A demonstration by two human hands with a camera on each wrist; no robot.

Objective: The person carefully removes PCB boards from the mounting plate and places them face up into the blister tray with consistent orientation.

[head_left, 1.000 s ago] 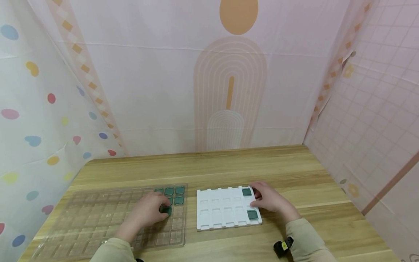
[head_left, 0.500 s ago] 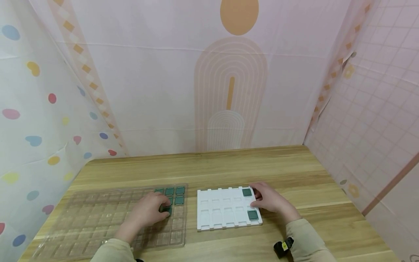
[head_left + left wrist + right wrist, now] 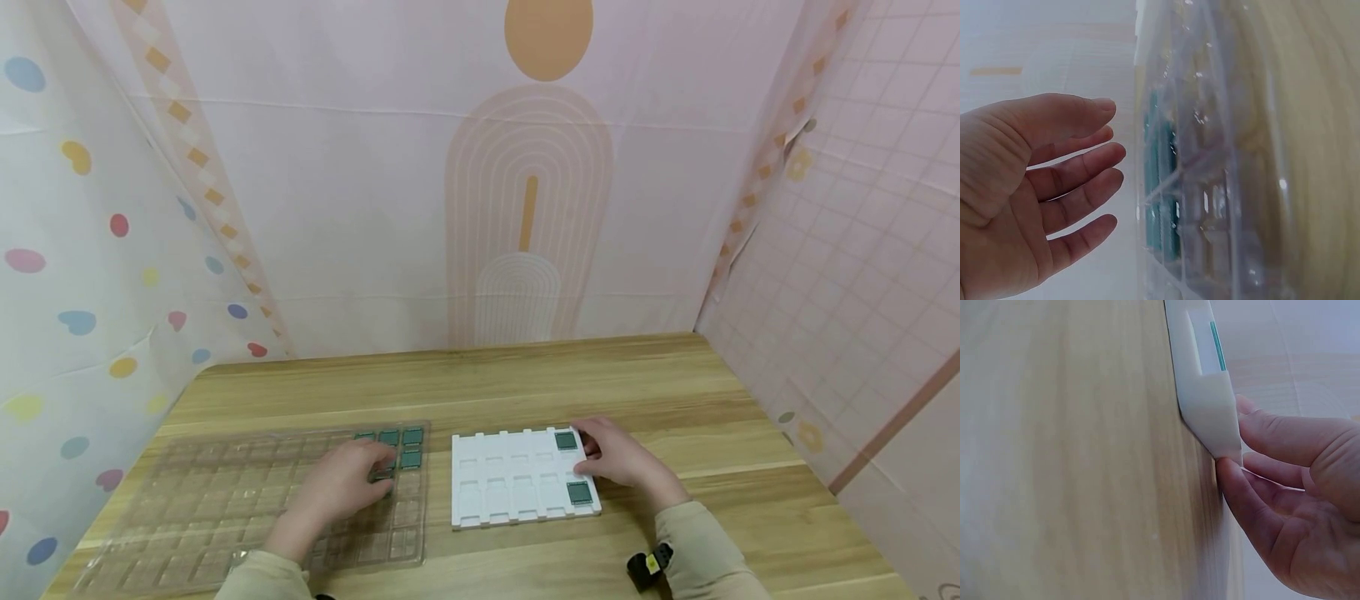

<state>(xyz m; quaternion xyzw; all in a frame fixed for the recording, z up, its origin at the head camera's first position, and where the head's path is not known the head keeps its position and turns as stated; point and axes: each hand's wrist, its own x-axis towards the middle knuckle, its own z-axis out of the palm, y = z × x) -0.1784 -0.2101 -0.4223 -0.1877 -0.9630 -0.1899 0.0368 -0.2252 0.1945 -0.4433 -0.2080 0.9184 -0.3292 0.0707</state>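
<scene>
My left hand point(image 3: 348, 475) is over the right part of a clear plastic blister tray point(image 3: 408, 542), next to several green square chips point(image 3: 412, 436) in its pockets. In the left wrist view, its fingers point(image 3: 1082, 165) are relaxed and apart with nothing between them; green chips point(image 3: 1163, 228) lie inside the clear tray beside them. With my right hand point(image 3: 618, 454) I grip the right edge of a white tray point(image 3: 480, 454), thumb above and a finger at the bottom corner. Two green chips point(image 3: 579, 492) sit in that tray's right-hand column. My left hand hides some pockets.
Both trays lie on a wooden table point(image 3: 480, 387), the clear one left and the white one right, with a narrow gap between. Patterned curtains point(image 3: 360, 208) rise behind and on both sides. A black wrist device point(image 3: 648, 568) is at the right sleeve.
The left fingers, earlier closed around a green chip in the clear tray, have spread apart and shifted slightly right. My right hand and the white tray have not moved.
</scene>
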